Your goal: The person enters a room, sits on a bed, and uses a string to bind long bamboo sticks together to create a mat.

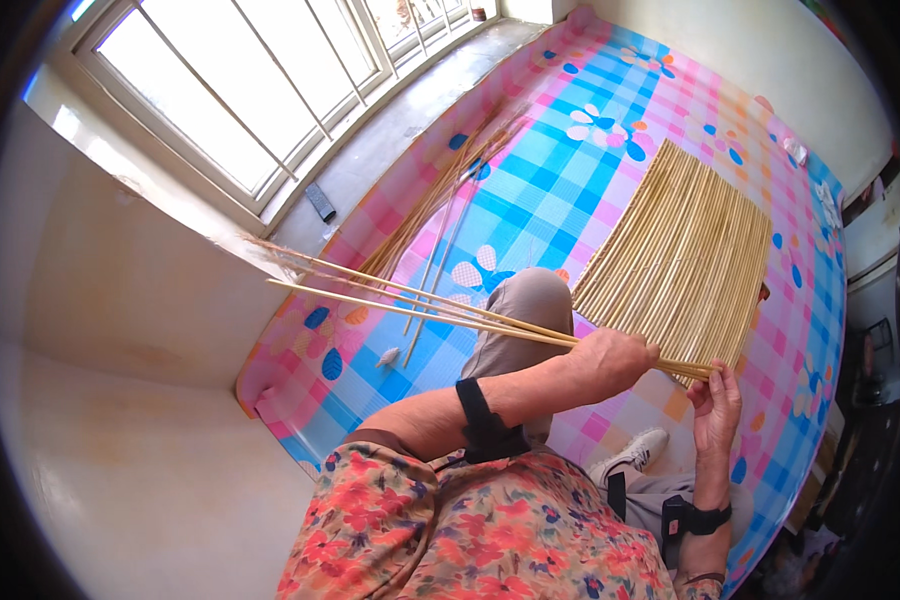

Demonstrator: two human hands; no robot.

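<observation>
My left hand [615,360] is closed around several long, pale reed stalks [450,312]. They slant from feathery tips at the left, over my raised knee, to their cut ends at the right. Those ends are pinched between the thumb and fingers of my right hand [716,408]. Just beyond both hands lies a mat [675,250] of straw-coloured stalks set side by side. Its near edge is partly hidden behind my hands and the held stalks.
A loose bundle of reed stalks [425,215] lies on the checked, flowered plastic sheet [555,190] along the window side. The grey sill holds a dark remote control [320,203]. My pale shoe [642,450] rests on the sheet near my right forearm. Walls rise at left and back.
</observation>
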